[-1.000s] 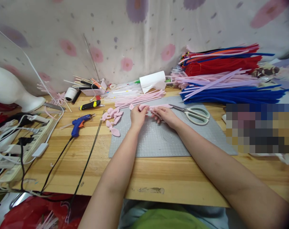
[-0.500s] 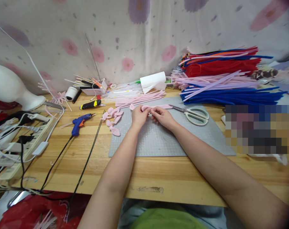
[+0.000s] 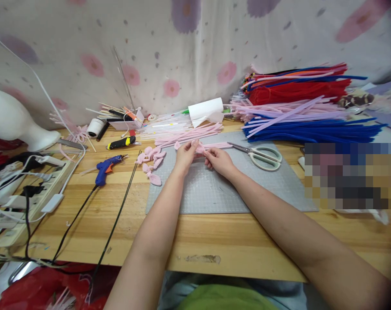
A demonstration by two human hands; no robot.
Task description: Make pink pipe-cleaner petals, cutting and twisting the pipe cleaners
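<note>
Grey mat (image 3: 215, 193) beneath outstretched forearms, left hand (image 3: 185, 156) and right hand (image 3: 218, 160) together, grips tight on pink pipe cleaner (image 3: 200, 148).

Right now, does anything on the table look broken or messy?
Yes. The front edge of the wooden table has a scraped patch, with the finish worn off. At far left, cords lie tangled around the power strip. The left hand and right hand pinch a pink pipe cleaner; nothing looks spilled.
</note>
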